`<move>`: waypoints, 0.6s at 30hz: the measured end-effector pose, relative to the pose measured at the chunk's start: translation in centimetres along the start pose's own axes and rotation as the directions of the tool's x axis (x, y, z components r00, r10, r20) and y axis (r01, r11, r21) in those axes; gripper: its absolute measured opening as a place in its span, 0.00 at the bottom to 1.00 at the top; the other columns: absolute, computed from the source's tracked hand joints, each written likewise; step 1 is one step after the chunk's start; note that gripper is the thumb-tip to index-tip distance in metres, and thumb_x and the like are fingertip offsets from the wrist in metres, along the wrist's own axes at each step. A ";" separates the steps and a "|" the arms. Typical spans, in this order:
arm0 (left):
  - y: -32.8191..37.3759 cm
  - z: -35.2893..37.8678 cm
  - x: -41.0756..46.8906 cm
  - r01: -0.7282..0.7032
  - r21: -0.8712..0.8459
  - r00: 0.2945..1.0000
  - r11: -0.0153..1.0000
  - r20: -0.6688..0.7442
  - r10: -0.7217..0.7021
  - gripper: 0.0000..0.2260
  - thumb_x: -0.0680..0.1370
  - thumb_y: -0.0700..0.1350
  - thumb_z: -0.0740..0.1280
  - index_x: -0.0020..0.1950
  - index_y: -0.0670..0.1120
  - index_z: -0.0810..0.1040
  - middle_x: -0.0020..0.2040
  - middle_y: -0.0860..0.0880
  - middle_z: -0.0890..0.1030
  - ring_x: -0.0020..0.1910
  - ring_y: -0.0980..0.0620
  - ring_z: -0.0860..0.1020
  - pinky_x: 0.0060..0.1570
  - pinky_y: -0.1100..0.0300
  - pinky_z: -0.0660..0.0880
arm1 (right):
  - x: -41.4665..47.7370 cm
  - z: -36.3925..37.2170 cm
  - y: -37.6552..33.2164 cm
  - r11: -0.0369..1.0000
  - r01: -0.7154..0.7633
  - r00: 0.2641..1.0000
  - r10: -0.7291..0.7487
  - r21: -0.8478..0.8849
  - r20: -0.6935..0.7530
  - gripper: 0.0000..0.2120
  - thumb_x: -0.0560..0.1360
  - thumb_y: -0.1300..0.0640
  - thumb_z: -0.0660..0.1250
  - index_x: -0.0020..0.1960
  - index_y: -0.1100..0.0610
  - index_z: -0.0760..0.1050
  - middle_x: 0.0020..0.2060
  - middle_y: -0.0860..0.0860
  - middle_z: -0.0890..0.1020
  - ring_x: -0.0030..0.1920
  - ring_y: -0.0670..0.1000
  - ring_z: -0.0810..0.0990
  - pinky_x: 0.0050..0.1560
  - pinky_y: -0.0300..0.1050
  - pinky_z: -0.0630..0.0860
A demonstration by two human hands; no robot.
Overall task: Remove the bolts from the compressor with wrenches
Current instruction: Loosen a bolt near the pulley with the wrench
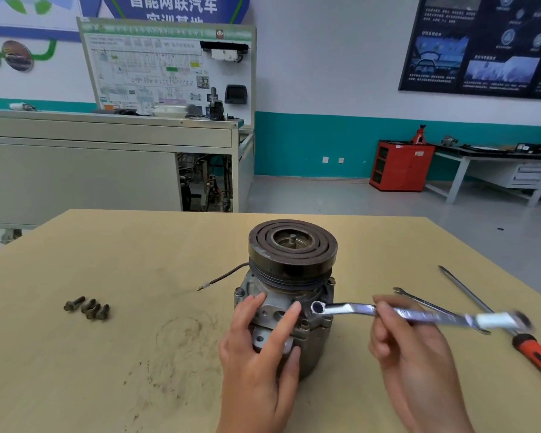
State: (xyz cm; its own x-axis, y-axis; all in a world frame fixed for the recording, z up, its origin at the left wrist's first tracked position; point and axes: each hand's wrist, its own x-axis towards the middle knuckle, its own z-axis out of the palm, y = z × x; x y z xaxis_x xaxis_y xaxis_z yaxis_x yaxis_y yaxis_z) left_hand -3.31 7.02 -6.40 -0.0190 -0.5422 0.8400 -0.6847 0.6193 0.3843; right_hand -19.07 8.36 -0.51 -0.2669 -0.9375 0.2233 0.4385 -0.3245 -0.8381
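The compressor [289, 295] stands upright near the middle of the tan table [138, 260], pulley face up. A thin brown wire [222, 276] trails from its body toward ten o'clock. The left hand [260, 348] comes in from six o'clock and grasps the housing, with the thumb on the left flank and the fingers spread and wrapped over the front ports. The right hand [409, 348], at about four o'clock from the compressor, pinches the shank of a ring wrench [350, 308] between thumb and fingertips. The tool lies nearly level. Its ring end points to nine o'clock, just beside the housing's right flange, and its far end carries a white band. Motion blur smears the wrench, so whether the ring touches the housing cannot be told, though the ring looks hollow. Four loose bolts [86, 307] lie in a tight cluster on the table well out at nine o'clock from the compressor. At three o'clock, behind the held tool, a slim open-end wrench [419, 301] rests on the table. Just beyond it lies a long screwdriver [469, 292], its orange-and-black handle toward five o'clock.
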 end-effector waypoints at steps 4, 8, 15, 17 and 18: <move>-0.1 0.1 -0.1 0.034 -0.055 0.999 0.998 -0.009 -0.035 0.25 0.73 0.50 0.62 0.70 0.60 0.62 0.69 0.51 0.64 0.70 0.51 0.64 0.63 0.61 0.59 | -3.5 -0.4 -1.3 0.974 0.065 0.995 -0.048 -0.219 0.082 0.07 0.64 0.59 0.75 0.40 0.56 0.79 0.33 0.59 0.84 0.33 0.55 0.85 0.24 0.35 0.75; -0.1 0.1 -0.2 0.039 -0.079 0.999 0.996 -0.011 -0.040 0.25 0.73 0.50 0.62 0.69 0.61 0.63 0.69 0.51 0.64 0.70 0.50 0.64 0.63 0.62 0.56 | -5.3 0.0 -0.7 0.948 0.081 0.992 -0.046 -0.307 0.121 0.19 0.63 0.49 0.67 0.46 0.63 0.73 0.37 0.56 0.86 0.39 0.55 0.85 0.26 0.38 0.77; -0.2 0.1 -0.2 0.002 -0.077 1.000 0.997 -0.013 -0.003 0.22 0.73 0.49 0.62 0.65 0.63 0.66 0.69 0.50 0.63 0.70 0.49 0.64 0.64 0.59 0.59 | -6.3 2.6 -0.5 0.878 0.125 0.984 -0.049 -0.463 0.172 0.37 0.53 0.27 0.67 0.46 0.57 0.75 0.39 0.45 0.86 0.38 0.45 0.85 0.27 0.29 0.72; -0.1 0.2 -0.3 -0.001 -0.077 1.000 0.997 -0.018 -0.001 0.22 0.73 0.49 0.62 0.65 0.64 0.66 0.69 0.50 0.63 0.71 0.49 0.63 0.64 0.54 0.62 | -6.4 3.1 -0.5 0.879 0.087 0.984 -0.002 -0.469 0.179 0.42 0.50 0.22 0.65 0.47 0.56 0.74 0.39 0.42 0.85 0.38 0.44 0.85 0.28 0.26 0.71; -0.1 0.2 -0.3 0.003 -0.074 1.000 0.997 -0.020 -0.005 0.22 0.73 0.49 0.62 0.65 0.63 0.66 0.69 0.50 0.63 0.71 0.49 0.62 0.63 0.50 0.64 | -6.4 3.2 -0.5 0.877 0.076 0.982 0.016 -0.474 0.186 0.45 0.48 0.20 0.63 0.47 0.56 0.74 0.39 0.40 0.85 0.38 0.43 0.85 0.28 0.25 0.71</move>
State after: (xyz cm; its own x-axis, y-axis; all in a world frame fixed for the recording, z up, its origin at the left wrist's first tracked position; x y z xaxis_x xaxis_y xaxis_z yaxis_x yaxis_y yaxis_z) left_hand -3.38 7.02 -6.71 -0.0013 -0.5337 0.8457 -0.6288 0.6580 0.4143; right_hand -14.82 14.15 0.02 -0.0957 -0.9495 0.2986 -0.0424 -0.2959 -0.9543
